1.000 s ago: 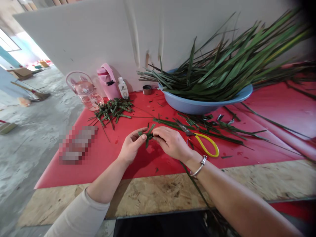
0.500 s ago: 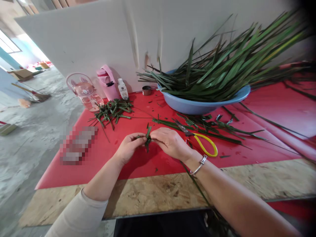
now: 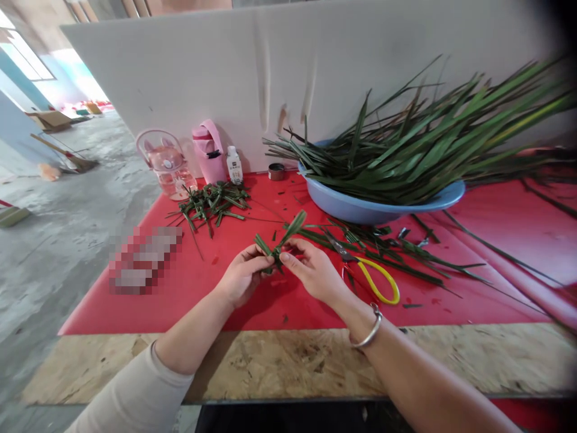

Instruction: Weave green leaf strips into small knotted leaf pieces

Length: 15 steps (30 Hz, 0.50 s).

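So both hands are busy just in from the middle of the table's front edge; the left hand (image 3: 243,273) pinches one side of a small folded leaf piece (image 3: 278,252) between thumb and fingers, the right hand (image 3: 311,270) pinches the other; I'd guess the two-sided grip keeps the folds from springing loose, with the loose leaf ends poking up toward the back edge, out of the fingers' way.

Yellow-handled scissors (image 3: 376,282) lie just beyond the right wrist, handles toward the front edge, probably so they're an easy grab; the blue basin (image 3: 351,205) sits by the back edge, and its long leaves (image 3: 415,144) hang way past the rim (too long to fit, looks like); the pile of short leaf pieces (image 3: 214,201) is toward the back left corner, near the bottles (image 3: 210,159), seemingly to leave the middle for working.
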### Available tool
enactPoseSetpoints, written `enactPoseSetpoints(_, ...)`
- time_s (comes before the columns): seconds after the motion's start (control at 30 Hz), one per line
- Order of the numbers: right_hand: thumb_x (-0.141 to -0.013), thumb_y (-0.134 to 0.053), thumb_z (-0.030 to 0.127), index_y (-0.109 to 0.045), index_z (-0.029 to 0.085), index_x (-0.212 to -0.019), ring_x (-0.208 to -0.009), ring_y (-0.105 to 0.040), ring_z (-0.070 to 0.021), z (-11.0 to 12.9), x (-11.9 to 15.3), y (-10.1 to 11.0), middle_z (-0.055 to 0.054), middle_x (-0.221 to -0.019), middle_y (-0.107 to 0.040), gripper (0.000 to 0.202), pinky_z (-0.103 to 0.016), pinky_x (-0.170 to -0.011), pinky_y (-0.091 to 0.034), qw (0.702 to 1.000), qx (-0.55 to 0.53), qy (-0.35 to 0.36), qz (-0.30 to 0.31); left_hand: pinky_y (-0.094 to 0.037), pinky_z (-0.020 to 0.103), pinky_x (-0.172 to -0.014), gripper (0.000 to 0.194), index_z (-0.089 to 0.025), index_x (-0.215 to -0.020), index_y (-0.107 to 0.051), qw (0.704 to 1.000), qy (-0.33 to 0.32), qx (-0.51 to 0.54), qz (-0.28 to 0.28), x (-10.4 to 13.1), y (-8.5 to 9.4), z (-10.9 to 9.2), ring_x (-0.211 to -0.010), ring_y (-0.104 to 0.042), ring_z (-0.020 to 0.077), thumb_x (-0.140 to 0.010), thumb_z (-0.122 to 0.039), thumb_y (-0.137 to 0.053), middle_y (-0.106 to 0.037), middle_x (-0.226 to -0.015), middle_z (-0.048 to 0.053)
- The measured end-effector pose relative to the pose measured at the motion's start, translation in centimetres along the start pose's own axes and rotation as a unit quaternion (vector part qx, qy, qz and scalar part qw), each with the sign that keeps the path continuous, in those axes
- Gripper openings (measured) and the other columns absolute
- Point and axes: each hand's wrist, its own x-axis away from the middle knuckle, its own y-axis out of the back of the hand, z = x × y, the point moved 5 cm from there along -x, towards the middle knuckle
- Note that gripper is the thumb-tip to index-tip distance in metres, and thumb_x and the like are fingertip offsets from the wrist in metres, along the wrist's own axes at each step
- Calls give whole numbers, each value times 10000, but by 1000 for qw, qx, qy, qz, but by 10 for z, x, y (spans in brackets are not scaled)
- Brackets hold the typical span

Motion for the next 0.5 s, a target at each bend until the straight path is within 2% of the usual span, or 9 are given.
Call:
enactPoseSetpoints(0.07, -753, -620, 404, -598, 183, -968, -756, -600, -158, -8, -5, -5, -27, -798, -648, 310, -284, -687, -480, 990, -126, -45, 43, -453, 225, -639, 199, -140, -767, -635, 999, -1, -28, 16, 2, -4, 4, -647, -586, 103, -587, -139, -718, -647, -740, 13)
enactPoseSetpoints(0.13, -701, -678, 384, -630, 190, -886, -761, -603, -153, -10, -7, -5, -11, -778, -657, 273, -293, -734, -479, 975, -209, -66, 41, -445, 221, -638, 192, -151, -774, -643, 999, -13, -32, 16, 2, -4, 5, -654, -584, 101, -598, -147, -718, -647, -742, 9)
enactPoseSetpoints(0.2, -668, -708, 377, -653, 190, -797, -767, -609, -153, -10, -7, -5, -9, -779, -668, 234, -299, -769, -473, 961, -262, -83, 34, -435, 207, -607, 165, -162, -770, -649, 999, -27, -16, -10, 1, -1, 3, -627, -571, 90, -621, -192, -713, -641, -711, -2)
enactPoseSetpoints(0.27, -661, -714, 385, -665, 187, -758, -748, -618, -154, -10, -6, -9, -9, -753, -673, 226, -307, -782, -472, 943, -307, -114, 58, -421, 192, -566, 177, -163, -791, -662, 999, -28, 6, -34, -1, 2, 1, -587, -550, 78, -640, -245, -707, -627, -663, -9)
enactPoseSetpoints(0.33, -651, -725, 386, -670, 181, -739, -717, -622, -149, -12, -4, -15, -8, -718, -673, 230, -305, -781, -474, 923, -344, -145, 88, -407, 180, -531, 186, -148, -769, -666, 999, -13, 15, -31, -2, 2, 0, -546, -527, 67, -628, -256, -721, -604, -607, -14)
enactPoseSetpoints(0.4, -628, -747, 369, -666, 174, -710, -693, -620, -135, -14, -4, -17, -2, -690, -670, 226, -284, -770, -476, 909, -374, -163, 84, -400, 177, -507, 173, -136, -686, -645, 1000, 5, 14, -15, -1, 0, 1, -508, -503, 59, -602, -248, -746, -573, -558, -22)
enactPoseSetpoints(0.5, -578, -785, 328, -654, 172, -680, -667, -613, -115, -17, -5, -16, 13, -663, -666, 227, -245, -729, -477, 892, -411, -183, 39, -406, 183, -495, 215, -136, -607, -595, 1000, 6, 11, -21, -1, 0, 3, -478, -475, 52, -584, -267, -764, -542, -529, -36)
